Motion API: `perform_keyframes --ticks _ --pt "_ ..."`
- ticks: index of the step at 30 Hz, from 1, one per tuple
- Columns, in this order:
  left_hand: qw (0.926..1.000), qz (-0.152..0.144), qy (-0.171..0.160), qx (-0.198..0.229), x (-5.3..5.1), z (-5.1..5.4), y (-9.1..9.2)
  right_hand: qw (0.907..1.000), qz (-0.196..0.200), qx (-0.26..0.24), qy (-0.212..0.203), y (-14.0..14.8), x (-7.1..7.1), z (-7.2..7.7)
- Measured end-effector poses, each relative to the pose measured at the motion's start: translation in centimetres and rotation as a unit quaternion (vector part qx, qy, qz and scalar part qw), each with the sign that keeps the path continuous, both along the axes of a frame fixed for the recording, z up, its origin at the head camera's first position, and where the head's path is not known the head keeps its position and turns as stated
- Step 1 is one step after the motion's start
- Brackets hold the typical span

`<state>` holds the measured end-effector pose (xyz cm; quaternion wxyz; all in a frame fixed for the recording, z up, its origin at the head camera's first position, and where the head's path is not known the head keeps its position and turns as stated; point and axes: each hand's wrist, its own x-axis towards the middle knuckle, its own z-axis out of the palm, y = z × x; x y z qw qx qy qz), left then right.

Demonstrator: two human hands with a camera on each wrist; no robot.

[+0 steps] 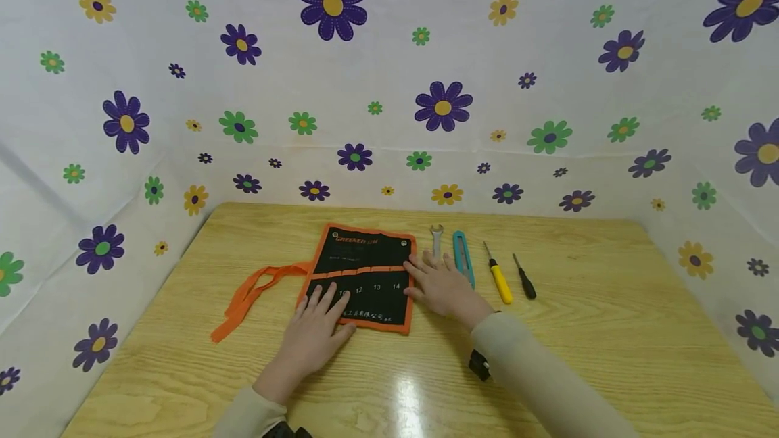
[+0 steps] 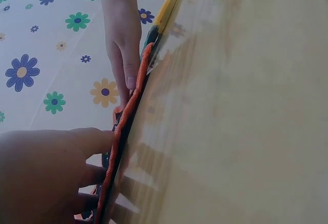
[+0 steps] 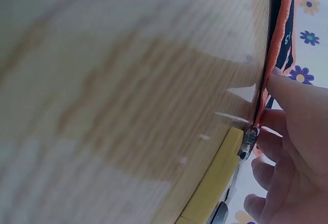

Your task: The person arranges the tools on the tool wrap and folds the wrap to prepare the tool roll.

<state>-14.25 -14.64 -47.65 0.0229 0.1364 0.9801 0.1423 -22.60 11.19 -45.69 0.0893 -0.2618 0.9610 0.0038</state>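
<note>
A black tool pouch with orange edging and numbered pockets lies flat on the wooden table. My left hand rests on its lower left part, fingers spread and fairly straight. At the pouch's right edge is my right hand, with thumb and fingertips touching the orange edging. Its other fingers extend over a silver wrench, whose lower part they hide. Just right of that hand lies a teal utility knife, partly covered by it.
Right of the knife lie a yellow-handled screwdriver and a smaller black-handled screwdriver. An orange tie strap trails from the pouch's left side. Behind the table hangs a white flower-print cloth.
</note>
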Motion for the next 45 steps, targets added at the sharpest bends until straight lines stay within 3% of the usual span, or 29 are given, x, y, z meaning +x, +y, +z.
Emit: perform_keyframes --ticks 15,30,37,45 --pt "0.9997 0.022 0.007 -0.005 -0.8 -0.3 -1.0 0.9962 0.064 -0.055 -0.023 0.4 1.2 0.6" --pt "0.9992 0.039 0.003 -0.009 -1.7 0.0 -1.7 0.9914 0.093 -0.056 -0.072 0.4 2.4 1.4" --pt "0.9990 0.041 -0.007 -0.017 -2.4 0.5 -1.9 0.9864 0.128 -0.077 -0.069 0.4 3.2 1.6" --pt "0.9985 0.044 -0.006 -0.031 -3.1 0.4 -2.1 0.9828 0.146 -0.076 -0.084 0.0 4.1 1.3"
